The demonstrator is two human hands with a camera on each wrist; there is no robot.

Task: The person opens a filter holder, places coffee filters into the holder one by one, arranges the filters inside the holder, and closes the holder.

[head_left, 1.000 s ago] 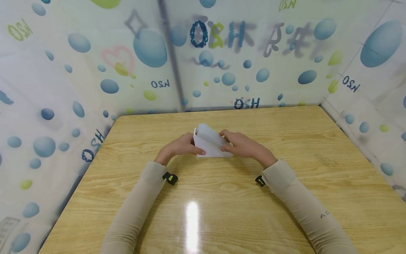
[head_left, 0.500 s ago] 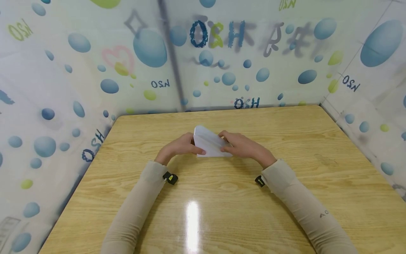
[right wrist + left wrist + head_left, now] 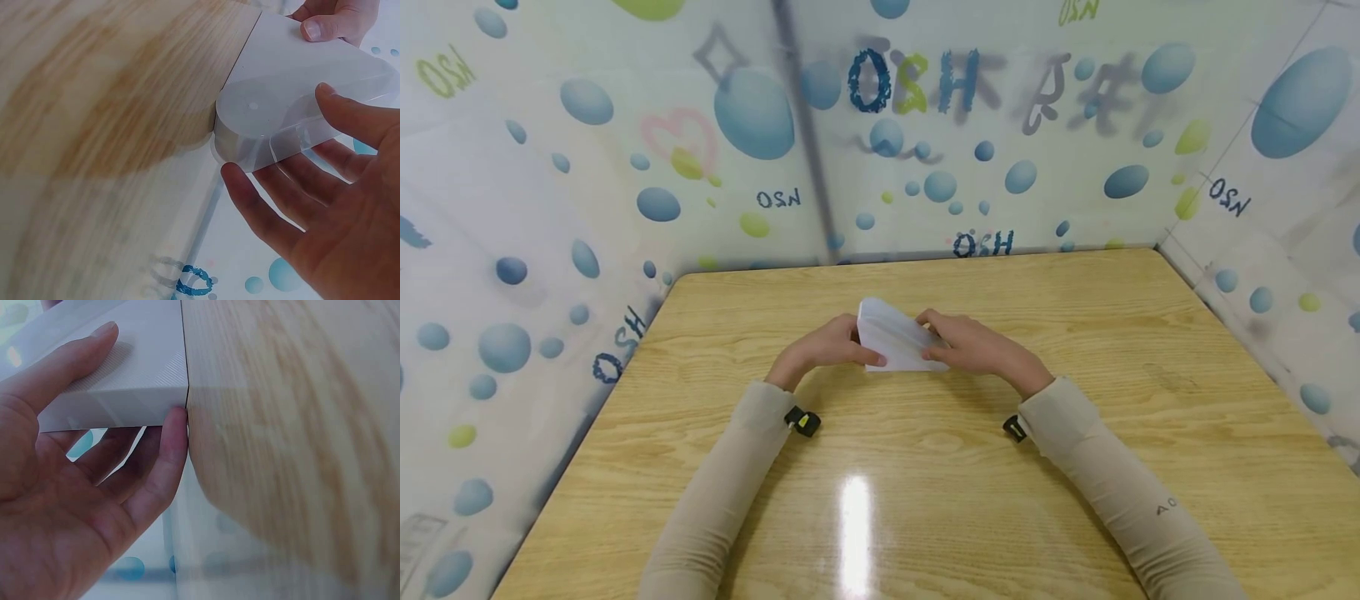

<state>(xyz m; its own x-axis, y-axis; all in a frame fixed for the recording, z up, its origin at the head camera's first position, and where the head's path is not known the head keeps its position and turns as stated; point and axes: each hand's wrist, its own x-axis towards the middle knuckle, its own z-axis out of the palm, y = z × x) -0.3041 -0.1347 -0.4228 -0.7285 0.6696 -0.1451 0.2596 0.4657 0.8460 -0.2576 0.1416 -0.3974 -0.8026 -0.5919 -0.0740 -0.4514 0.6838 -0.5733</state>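
Note:
A thin white box (image 3: 898, 342) stands on its long edge near the middle of the table, between both hands. My left hand (image 3: 833, 342) grips its left end, thumb on the near face and fingers behind. My right hand (image 3: 973, 340) holds the other end in the same way. The left wrist view shows the box's flat end (image 3: 119, 406) and fine ribbing near its edge, with a fingertip at the corner. In the right wrist view the box's other end (image 3: 250, 122) looks rounded and partly see-through. What is inside is hidden.
The wooden table (image 3: 925, 500) has a bright glare streak in front. A patterned wall covering (image 3: 880, 175) rises behind its far edge and at both sides. Small black devices (image 3: 805, 422) sit at the cuffs of both sleeves (image 3: 715, 492).
The gap at the box's upper left end has gone, and the raised upper flap has come down flush. Both hands have stayed nearly still.

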